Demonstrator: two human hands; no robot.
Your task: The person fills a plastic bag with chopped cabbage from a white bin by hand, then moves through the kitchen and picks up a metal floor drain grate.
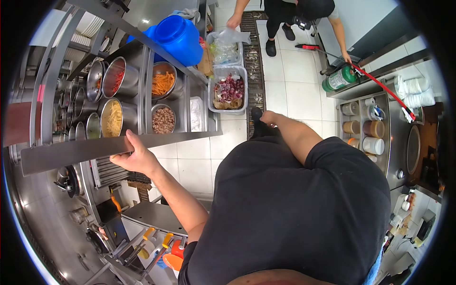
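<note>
My left hand [137, 155] grips the edge of a stainless-steel shelf [85, 149], the thumb on top and the fingers below. Beyond that edge stand steel containers of pale yellow strips [113, 117], shredded carrot [164, 83], chopped pinkish-brown pieces [163, 120] and chopped red pieces [117, 80]. My right hand [269, 118] hangs low by my dark shoe, its fingers curled and partly hidden; whether it holds anything I cannot tell. A grey plastic bin [211, 98] with red onion scraps stands just past it on the floor.
Ahead, a person [285, 17] bends near a second bin [240, 57] and a green gas cylinder [338, 79] with a red-handled torch [384, 89]. A blue plastic drum [178, 39] stands at upper left. A floor drain grate [254, 71] runs ahead. Lidded tubs [373, 129] line the right counter.
</note>
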